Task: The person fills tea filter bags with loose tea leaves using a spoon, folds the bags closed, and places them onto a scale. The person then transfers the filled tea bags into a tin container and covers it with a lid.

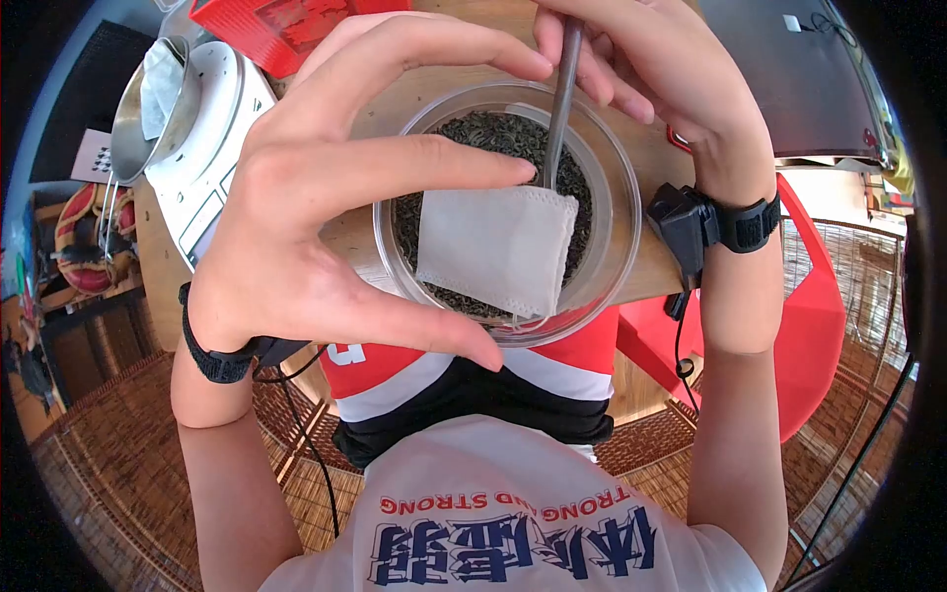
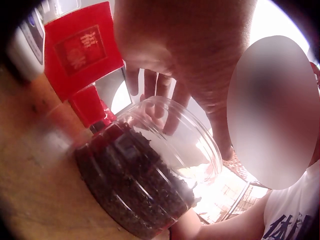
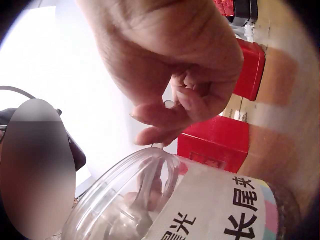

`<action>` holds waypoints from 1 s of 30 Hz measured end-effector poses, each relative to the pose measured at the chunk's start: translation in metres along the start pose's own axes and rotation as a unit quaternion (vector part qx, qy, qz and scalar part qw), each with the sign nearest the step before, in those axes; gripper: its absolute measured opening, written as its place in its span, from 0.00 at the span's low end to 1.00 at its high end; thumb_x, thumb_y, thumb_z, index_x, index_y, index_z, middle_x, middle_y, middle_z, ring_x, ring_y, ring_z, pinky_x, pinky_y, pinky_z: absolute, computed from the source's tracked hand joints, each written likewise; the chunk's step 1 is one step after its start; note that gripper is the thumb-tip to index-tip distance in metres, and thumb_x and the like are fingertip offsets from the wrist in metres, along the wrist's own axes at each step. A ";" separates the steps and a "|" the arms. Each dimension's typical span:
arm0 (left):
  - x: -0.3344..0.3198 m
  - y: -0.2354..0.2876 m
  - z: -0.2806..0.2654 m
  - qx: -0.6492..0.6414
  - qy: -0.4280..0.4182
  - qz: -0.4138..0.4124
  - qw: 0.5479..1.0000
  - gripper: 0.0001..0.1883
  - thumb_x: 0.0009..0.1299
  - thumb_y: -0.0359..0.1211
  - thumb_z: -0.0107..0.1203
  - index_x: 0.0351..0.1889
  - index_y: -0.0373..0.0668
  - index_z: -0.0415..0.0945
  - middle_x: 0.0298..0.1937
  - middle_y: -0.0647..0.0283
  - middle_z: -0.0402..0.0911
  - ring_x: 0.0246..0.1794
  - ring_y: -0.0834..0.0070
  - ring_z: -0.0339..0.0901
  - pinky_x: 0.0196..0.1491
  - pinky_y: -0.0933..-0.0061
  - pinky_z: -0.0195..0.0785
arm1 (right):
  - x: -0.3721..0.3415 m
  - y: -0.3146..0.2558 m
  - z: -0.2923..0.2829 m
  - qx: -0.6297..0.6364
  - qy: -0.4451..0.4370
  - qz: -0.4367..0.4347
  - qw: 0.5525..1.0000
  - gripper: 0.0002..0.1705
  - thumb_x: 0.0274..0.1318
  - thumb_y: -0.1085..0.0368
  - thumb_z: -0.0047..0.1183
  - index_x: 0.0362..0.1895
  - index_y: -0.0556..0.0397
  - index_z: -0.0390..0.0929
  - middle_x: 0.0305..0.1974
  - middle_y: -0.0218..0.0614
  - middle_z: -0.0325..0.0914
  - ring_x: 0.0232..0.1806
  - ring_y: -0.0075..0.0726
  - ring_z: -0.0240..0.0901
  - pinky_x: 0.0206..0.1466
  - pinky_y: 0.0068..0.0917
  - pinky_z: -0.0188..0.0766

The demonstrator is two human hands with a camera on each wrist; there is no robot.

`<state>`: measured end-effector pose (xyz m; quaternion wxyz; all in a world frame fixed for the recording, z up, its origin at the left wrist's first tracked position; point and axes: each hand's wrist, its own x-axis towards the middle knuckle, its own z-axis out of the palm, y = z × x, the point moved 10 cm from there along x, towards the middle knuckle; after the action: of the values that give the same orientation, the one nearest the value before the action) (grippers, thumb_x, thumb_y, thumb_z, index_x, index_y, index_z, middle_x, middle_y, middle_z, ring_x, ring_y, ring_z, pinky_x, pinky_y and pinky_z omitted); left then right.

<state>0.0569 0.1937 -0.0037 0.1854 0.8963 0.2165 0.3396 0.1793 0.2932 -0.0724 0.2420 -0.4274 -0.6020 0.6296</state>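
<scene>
A clear plastic jar (image 1: 624, 217), partly filled with dark, dry tea leaves (image 1: 493, 128), stands at the table's front edge. Over the leaves in the head view lies a flat white tea bag (image 1: 493, 247) with a stitched edge and a loose string. My left hand (image 1: 316, 187) is spread above the jar's left side, index fingertip right at the bag's top edge and thumb past the near rim. At the far rim, my right hand (image 1: 631, 69) pinches the handle of a metal spoon (image 1: 562, 109), which slants down into the jar. The bag hides the spoon's lower end in the head view.
On the left, a white kitchen scale (image 1: 197, 187) has a metal bowl (image 1: 128, 138) by it, with another white bag (image 1: 161, 89) inside. A red box (image 1: 256, 30) stands behind. To the right are a dark flat-topped appliance (image 1: 789, 89) and a red chair (image 1: 814, 335).
</scene>
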 end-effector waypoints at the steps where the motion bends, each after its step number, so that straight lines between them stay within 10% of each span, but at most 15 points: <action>1: 0.001 0.000 0.001 0.009 -0.007 0.001 1.000 0.40 0.33 0.52 0.80 0.46 0.43 0.90 0.64 0.43 0.78 0.65 0.49 0.75 0.68 0.52 0.64 | 0.000 -0.001 0.000 0.016 0.000 -0.001 1.000 0.30 0.75 0.49 0.53 0.24 0.58 0.85 0.14 0.35 0.79 0.06 0.19 0.63 0.11 0.15 0.56; 30: -0.011 -0.026 0.002 -0.039 -0.020 -0.009 0.999 0.19 0.43 0.29 0.66 0.37 0.38 0.85 0.55 0.46 0.83 0.60 0.49 0.78 0.67 0.46 0.67 | -0.003 -0.014 -0.008 0.031 0.005 -0.072 0.997 0.31 0.78 0.48 0.47 0.26 0.56 0.84 0.13 0.31 0.76 0.06 0.18 0.60 0.11 0.14 0.52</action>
<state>0.0435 0.2096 -0.0234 0.2275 0.8929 0.2079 0.3283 0.1841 0.2974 -0.0580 0.3024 -0.3787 -0.6104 0.6266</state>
